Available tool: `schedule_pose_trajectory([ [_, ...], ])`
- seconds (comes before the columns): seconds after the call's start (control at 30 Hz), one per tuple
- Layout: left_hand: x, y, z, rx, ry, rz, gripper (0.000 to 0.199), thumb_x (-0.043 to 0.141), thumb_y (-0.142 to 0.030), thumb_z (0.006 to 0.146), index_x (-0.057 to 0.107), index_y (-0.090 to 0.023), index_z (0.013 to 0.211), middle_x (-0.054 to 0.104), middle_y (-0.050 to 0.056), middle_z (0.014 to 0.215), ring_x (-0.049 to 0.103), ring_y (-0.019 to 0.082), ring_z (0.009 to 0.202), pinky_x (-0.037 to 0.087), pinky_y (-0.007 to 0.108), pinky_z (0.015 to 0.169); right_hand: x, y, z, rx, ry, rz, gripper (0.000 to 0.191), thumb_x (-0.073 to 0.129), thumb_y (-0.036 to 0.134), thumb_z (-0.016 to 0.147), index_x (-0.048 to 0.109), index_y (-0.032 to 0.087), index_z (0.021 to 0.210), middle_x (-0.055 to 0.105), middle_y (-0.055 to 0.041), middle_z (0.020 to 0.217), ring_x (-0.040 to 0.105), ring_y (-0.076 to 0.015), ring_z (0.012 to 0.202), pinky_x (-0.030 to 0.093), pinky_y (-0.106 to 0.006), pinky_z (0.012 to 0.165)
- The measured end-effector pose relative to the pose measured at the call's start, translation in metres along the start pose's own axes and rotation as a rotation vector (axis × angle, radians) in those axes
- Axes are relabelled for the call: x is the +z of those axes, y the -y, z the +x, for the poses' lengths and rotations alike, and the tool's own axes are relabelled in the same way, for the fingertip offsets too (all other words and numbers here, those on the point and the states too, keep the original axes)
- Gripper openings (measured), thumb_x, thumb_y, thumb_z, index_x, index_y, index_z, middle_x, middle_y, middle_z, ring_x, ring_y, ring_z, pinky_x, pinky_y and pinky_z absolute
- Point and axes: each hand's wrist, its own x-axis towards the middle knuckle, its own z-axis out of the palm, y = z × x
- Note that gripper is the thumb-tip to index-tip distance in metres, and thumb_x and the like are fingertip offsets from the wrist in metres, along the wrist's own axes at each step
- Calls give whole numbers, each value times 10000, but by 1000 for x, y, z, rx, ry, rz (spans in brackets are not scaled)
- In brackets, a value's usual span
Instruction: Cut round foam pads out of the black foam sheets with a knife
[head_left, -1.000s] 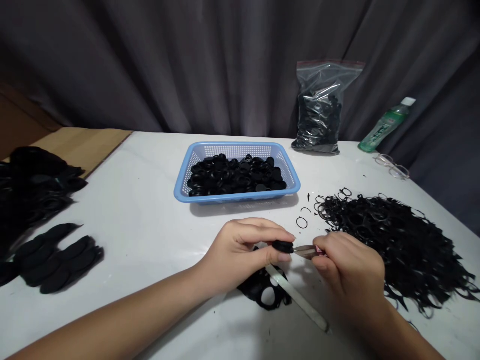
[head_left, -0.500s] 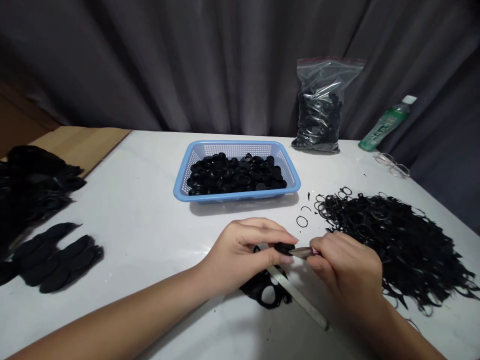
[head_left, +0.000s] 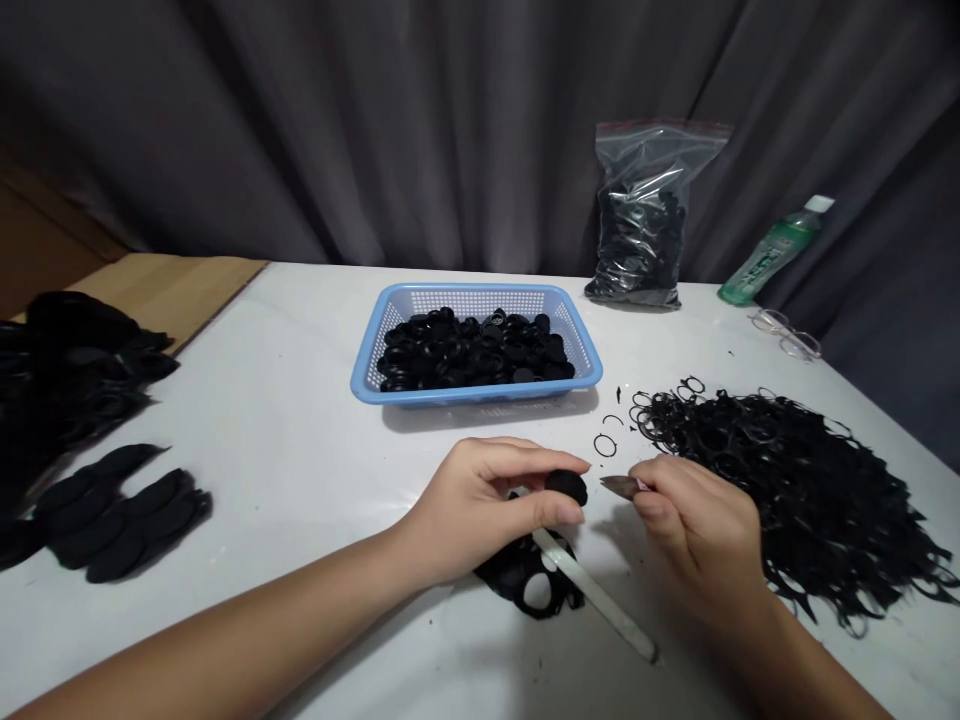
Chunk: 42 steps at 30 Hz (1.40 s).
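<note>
A small round black disc (head_left: 566, 487) is pinched between the thumb and fingers of my left hand (head_left: 491, 500). Just right of it, apart from the disc, points the tip of a short pointed metal blade (head_left: 621, 487). My right hand (head_left: 694, 525) is wrapped round that blade's handle, a bit of pink showing at the fingers; whether it is a knife or scissors is hidden. Beneath my left hand lies a black sheet with round holes (head_left: 525, 580), partly covered. Across it slants a thin whitish stick (head_left: 600, 597).
A blue basket (head_left: 480, 395) of round black pieces stands ahead. On the right is a heap of black ring-shaped scraps (head_left: 795, 490). Behind are a zip bag (head_left: 641, 230), a green bottle (head_left: 772, 255) and glasses (head_left: 787, 333). Black oval pieces (head_left: 120, 510) lie left, near cardboard (head_left: 187, 285).
The blade has moved right, away from the disc it was touching. The disc has turned in my left fingers, so more of its rounded face shows.
</note>
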Motion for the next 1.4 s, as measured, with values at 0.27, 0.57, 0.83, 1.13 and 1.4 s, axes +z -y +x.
schedule_pose_trajectory([
  [0.27,3,2,-2,-163,30,-174,273,835,-186,580,784,-173,848,678,-5,637,570,108,556,480,195,527,12,2,-9,345,192,826,642,451,689,838,548,237,1284,343,74,570,297,-88,441,299,-205,378],
  [0.57,8,5,-6,-200,108,-255,252,816,-217,633,781,-171,878,719,13,643,630,130,566,516,211,557,15,15,-3,125,-82,616,167,676,150,793,750,235,916,520,47,496,419,-92,406,352,-210,358],
  [0.83,12,3,-6,-249,34,-433,242,818,-70,556,754,-157,772,701,-32,582,630,84,511,511,162,529,15,13,-4,306,-33,602,281,652,443,809,622,183,705,423,67,461,359,-74,381,299,-193,353],
  [1.13,12,6,-6,-131,26,-448,172,790,-68,631,744,-153,774,749,26,753,699,129,677,574,210,665,7,10,3,64,-38,231,519,365,581,941,503,178,644,432,33,526,406,-92,477,307,-216,453],
  [1.4,11,4,-3,-138,16,-439,222,758,-9,611,761,-174,759,752,13,741,705,128,673,577,187,658,4,12,4,-81,-54,12,520,355,485,983,508,168,601,422,21,480,373,-98,471,276,-245,473],
])
